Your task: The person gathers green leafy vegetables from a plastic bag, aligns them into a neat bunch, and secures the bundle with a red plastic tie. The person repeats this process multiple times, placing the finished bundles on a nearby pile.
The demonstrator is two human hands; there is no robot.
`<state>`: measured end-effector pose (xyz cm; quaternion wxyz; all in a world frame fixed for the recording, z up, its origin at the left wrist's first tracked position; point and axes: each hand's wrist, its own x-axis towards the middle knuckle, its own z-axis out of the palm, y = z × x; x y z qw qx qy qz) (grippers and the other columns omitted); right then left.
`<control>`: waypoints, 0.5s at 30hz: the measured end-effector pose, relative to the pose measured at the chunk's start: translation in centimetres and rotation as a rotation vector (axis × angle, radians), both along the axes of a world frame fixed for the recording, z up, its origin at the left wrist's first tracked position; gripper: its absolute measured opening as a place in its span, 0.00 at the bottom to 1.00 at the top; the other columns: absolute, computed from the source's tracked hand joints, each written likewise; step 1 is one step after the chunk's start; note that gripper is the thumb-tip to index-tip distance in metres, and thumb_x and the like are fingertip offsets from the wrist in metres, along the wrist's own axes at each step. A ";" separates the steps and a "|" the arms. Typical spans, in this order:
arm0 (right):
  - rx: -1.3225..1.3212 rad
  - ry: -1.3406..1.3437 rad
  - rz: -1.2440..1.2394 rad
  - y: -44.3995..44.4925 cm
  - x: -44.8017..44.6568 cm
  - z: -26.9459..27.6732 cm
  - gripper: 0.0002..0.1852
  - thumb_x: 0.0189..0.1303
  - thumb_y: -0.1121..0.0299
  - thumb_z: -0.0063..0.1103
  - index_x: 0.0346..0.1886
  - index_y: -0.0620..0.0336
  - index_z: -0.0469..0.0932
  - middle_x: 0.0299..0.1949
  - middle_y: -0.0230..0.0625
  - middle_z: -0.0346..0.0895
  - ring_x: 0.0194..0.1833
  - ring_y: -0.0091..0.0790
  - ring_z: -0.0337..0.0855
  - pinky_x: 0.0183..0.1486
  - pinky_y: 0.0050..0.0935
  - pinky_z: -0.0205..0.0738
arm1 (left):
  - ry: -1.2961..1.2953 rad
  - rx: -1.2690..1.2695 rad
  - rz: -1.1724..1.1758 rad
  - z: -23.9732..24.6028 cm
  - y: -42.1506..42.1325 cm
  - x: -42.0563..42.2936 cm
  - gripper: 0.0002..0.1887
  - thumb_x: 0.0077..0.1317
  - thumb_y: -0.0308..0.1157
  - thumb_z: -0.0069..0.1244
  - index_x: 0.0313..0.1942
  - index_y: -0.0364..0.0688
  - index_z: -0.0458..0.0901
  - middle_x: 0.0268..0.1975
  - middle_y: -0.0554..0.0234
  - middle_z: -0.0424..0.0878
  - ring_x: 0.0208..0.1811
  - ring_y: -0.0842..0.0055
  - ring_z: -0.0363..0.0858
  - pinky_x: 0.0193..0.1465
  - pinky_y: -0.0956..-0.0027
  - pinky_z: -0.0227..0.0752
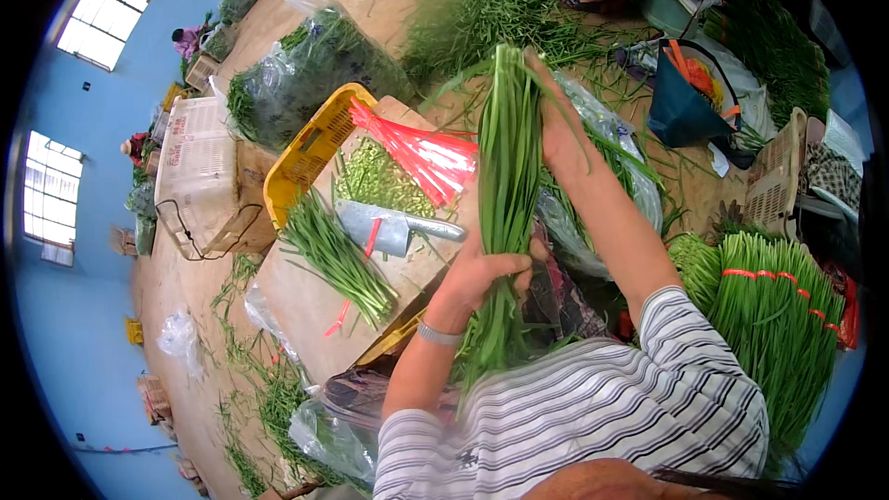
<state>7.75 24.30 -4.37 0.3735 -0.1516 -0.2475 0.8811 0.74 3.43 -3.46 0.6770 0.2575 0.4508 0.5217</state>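
Note:
A long bunch of flat green garlic chives (510, 160) stands upright before me. My left hand (479, 274), with a metal band at its wrist, is closed around its lower part, and loose leaves hang below. At the pale stem ends, my right hand (540, 76) holds the top from the right side, its fingers mostly hidden. Left of the bunch, a cleaver (378, 226) lies on a board (305, 298). A smaller bunch of chives (340, 257) rests there across a red tie strip (338, 318). Behind the cleaver are trimmed stem ends (382, 177) and a sheaf of red plastic ties (424, 153).
The board sits over a yellow crate (298, 146). A clear bag of greens (319, 76) and a white crate (198, 167) stand beyond. Loose greens (486, 21) cover the floor ahead. Tied chive bundles (771, 305) stand at right, near a dark blue bag (684, 101).

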 end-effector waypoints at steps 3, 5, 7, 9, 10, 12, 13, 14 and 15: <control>-0.040 -0.274 -0.193 -0.7 -1.4 1.9 0.23 0.62 0.49 0.58 0.42 0.63 0.77 0.36 0.37 0.81 0.32 0.36 0.83 0.35 0.35 0.81 | 0.018 -0.028 0.016 0.6 -2.1 -0.4 0.13 0.57 0.21 0.54 0.43 0.33 0.73 0.32 0.57 0.80 0.20 0.79 0.73 0.24 0.75 0.69; -0.088 -0.339 -0.196 -1.2 -1.9 1.4 0.23 0.62 0.46 0.57 0.39 0.60 0.80 0.31 0.35 0.81 0.29 0.32 0.82 0.34 0.36 0.80 | 0.006 -0.028 0.018 1.0 -3.4 -1.0 0.12 0.58 0.22 0.54 0.42 0.34 0.73 0.30 0.59 0.78 0.20 0.81 0.72 0.22 0.77 0.65; 0.009 -0.486 -0.168 -0.8 -2.5 -0.6 0.27 0.62 0.47 0.56 0.43 0.68 0.75 0.35 0.42 0.80 0.34 0.35 0.82 0.40 0.37 0.79 | 0.040 -0.101 0.085 1.7 -4.6 -0.6 0.12 0.59 0.24 0.55 0.43 0.36 0.75 0.29 0.62 0.77 0.19 0.82 0.69 0.21 0.79 0.60; 0.192 -0.565 -0.098 -0.8 -3.1 -2.5 0.37 0.63 0.48 0.55 0.54 0.81 0.64 0.47 0.54 0.76 0.45 0.40 0.80 0.48 0.40 0.75 | 0.066 -0.185 0.123 2.1 -5.6 -0.9 0.11 0.60 0.24 0.55 0.43 0.36 0.75 0.29 0.63 0.77 0.19 0.83 0.69 0.20 0.79 0.60; 0.229 -0.655 -0.225 -2.2 -3.5 -2.3 0.41 0.62 0.46 0.53 0.57 0.85 0.61 0.50 0.56 0.73 0.51 0.42 0.76 0.53 0.38 0.71 | 0.084 -0.185 0.121 2.0 -6.1 -1.2 0.10 0.61 0.24 0.54 0.42 0.37 0.75 0.29 0.64 0.77 0.19 0.84 0.69 0.20 0.79 0.60; 0.271 -0.749 -0.203 -1.8 -4.3 -5.6 0.42 0.61 0.46 0.54 0.56 0.85 0.61 0.52 0.56 0.72 0.51 0.41 0.76 0.53 0.39 0.71 | 0.112 -0.202 0.124 1.9 -7.2 -1.4 0.10 0.61 0.24 0.55 0.42 0.37 0.75 0.28 0.64 0.77 0.19 0.84 0.68 0.20 0.79 0.60; 0.293 -0.793 -0.183 -2.2 -4.7 -6.3 0.42 0.61 0.45 0.54 0.56 0.86 0.61 0.53 0.57 0.71 0.51 0.41 0.76 0.52 0.39 0.71 | 0.128 -0.213 0.133 1.8 -7.9 -1.6 0.10 0.61 0.24 0.55 0.42 0.37 0.75 0.28 0.65 0.76 0.19 0.84 0.68 0.20 0.80 0.60; 0.374 -0.852 -0.205 -2.8 -4.7 -7.0 0.41 0.60 0.45 0.55 0.53 0.86 0.65 0.51 0.57 0.73 0.49 0.39 0.77 0.51 0.38 0.71 | 0.141 -0.235 0.134 1.8 -8.4 -1.7 0.09 0.61 0.24 0.54 0.41 0.37 0.75 0.28 0.65 0.76 0.19 0.84 0.69 0.20 0.80 0.60; 0.394 -0.827 -0.168 -3.2 -4.8 -7.3 0.40 0.60 0.45 0.56 0.51 0.86 0.66 0.49 0.56 0.74 0.48 0.39 0.77 0.50 0.38 0.72 | 0.168 -0.246 0.135 1.8 -8.9 -1.7 0.09 0.61 0.25 0.54 0.41 0.37 0.75 0.27 0.65 0.76 0.20 0.84 0.69 0.20 0.79 0.60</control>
